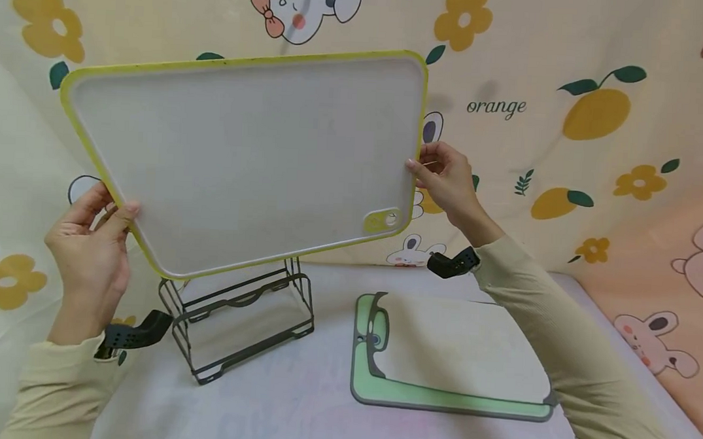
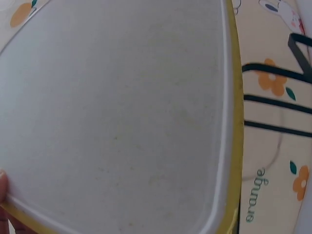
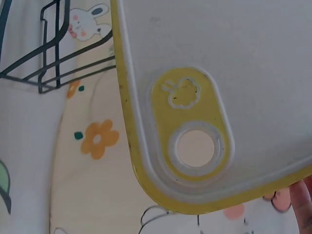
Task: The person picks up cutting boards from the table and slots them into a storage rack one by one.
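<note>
A large white cutting board (image 1: 248, 156) with a yellow rim is held up in the air, slightly tilted, between both hands. My left hand (image 1: 93, 247) pinches its left edge, thumb on the face turned to me. On the opposite edge, my right hand (image 1: 447, 178) pinches it above the corner that has a yellow inset with a round hole (image 3: 195, 148). Behind and below the board's lower edge stands a dark wire rack (image 1: 247, 306), partly hidden by the board. The left wrist view shows faint marks on the white face (image 2: 117, 136).
Right of the rack, a white board with grey ends (image 1: 458, 348) lies on a green board with a grey rim (image 1: 438, 395). Both rest on the white-covered table (image 1: 296, 407). A printed cloth (image 1: 513, 30) with flowers and rabbits hangs behind.
</note>
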### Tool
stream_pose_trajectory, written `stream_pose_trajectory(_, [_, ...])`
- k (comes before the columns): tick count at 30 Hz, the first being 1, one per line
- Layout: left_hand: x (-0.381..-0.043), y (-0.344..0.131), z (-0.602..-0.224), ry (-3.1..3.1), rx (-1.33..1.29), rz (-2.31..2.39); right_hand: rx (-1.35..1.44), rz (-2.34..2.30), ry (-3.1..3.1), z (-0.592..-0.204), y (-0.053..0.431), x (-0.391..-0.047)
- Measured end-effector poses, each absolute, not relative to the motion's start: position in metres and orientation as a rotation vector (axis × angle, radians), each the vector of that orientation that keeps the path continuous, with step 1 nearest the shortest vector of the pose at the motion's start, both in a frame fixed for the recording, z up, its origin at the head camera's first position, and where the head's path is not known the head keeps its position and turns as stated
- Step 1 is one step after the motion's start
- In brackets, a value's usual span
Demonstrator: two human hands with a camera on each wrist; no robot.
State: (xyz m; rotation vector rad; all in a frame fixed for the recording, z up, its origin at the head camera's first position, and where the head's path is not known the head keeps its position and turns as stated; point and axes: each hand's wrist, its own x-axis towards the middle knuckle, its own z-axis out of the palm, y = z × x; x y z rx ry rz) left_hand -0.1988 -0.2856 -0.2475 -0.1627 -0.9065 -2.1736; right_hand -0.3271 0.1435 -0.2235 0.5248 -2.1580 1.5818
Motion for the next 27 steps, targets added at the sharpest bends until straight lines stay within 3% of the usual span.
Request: stream_pose_trajectory(27, [-0.196, -0.337, -0.238, -0.923, 0.017, -2.059, 0.514, 1.640, -2.148, -0.208, 0.056, -0.367])
